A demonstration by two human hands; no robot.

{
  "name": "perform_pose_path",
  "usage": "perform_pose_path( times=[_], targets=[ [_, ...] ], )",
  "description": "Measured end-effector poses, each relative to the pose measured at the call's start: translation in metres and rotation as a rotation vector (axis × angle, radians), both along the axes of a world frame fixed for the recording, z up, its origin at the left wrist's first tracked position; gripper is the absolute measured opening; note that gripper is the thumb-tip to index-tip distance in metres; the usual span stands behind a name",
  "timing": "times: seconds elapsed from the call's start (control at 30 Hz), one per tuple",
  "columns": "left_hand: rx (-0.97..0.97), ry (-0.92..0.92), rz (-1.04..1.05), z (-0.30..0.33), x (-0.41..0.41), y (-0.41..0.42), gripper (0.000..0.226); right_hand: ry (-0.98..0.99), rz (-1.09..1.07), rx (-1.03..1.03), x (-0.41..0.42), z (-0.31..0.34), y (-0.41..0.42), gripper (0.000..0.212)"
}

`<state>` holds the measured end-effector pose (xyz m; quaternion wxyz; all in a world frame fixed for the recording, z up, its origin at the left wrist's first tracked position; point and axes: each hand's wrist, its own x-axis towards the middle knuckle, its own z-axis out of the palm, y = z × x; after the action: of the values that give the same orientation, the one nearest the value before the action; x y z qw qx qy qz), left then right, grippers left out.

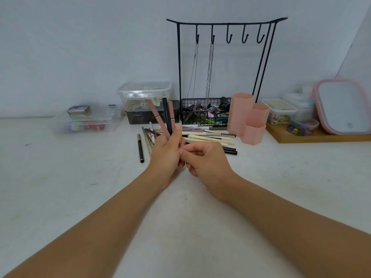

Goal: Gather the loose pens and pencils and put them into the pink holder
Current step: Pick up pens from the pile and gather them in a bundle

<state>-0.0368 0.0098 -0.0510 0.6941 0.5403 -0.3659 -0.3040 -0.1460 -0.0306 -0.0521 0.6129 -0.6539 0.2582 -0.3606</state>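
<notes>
Three pens [165,115] are gripped upright in the left hand [165,155]; the right hand [206,159] is curled, pinching their lower ends. Many loose pens [208,137] remain lying left of the pink holder [250,119], apparently still unfilled.

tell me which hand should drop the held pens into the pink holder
Probably the left hand: it already grips the bunch of pens upright. The right hand lies nearer the pink holder, but only its fingertips meet the bunch's lower end.
</notes>
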Motion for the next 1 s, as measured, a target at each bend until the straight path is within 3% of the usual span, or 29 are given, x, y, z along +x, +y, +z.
perform_pose_path(
  times=[0.17, 0.27, 0.37, 0.47, 0.6, 0.83, 0.93, 1.0],
  targets=[
    [-0.004, -0.063, 0.033, 0.006, 0.001, 0.006, 0.041, 0.133, -0.126, -0.406, -0.011, 0.012, -0.024, 0.006],
    [-0.024, -0.046, 0.013, 0.009, 0.005, 0.01, 0.023, 0.349, -0.251, -0.622, -0.034, 0.035, -0.063, 0.008],
    [0.025, -0.007, -0.006, 0.009, 0.004, 0.012, 0.022, 0.649, -0.231, -0.68, -0.049, 0.035, -0.093, 0.013],
    [0.061, 0.053, -0.012, 0.011, 0.004, 0.011, 0.03, 0.725, -0.196, -0.687, -0.052, 0.025, -0.098, 0.013],
    [0.095, 0.11, -0.033, 0.011, 0.004, 0.009, 0.04, 0.71, -0.2, -0.659, -0.051, 0.02, -0.099, 0.01],
    [0.079, 0.124, -0.044, 0.01, 0.003, 0.007, 0.029, 0.583, -0.207, -0.493, -0.052, 0.037, -0.099, 0.008],
    [0.068, 0.208, -0.033, 0.011, 0.005, 0.006, 0.026, 0.435, -0.234, -0.249, -0.054, 0.051, -0.101, 0.006],
    [0.049, 0.268, -0.036, 0.013, 0.005, 0.007, 0.028, 0.229, -0.134, 0.076, -0.052, 0.057, -0.096, 0.01]
  ],
)
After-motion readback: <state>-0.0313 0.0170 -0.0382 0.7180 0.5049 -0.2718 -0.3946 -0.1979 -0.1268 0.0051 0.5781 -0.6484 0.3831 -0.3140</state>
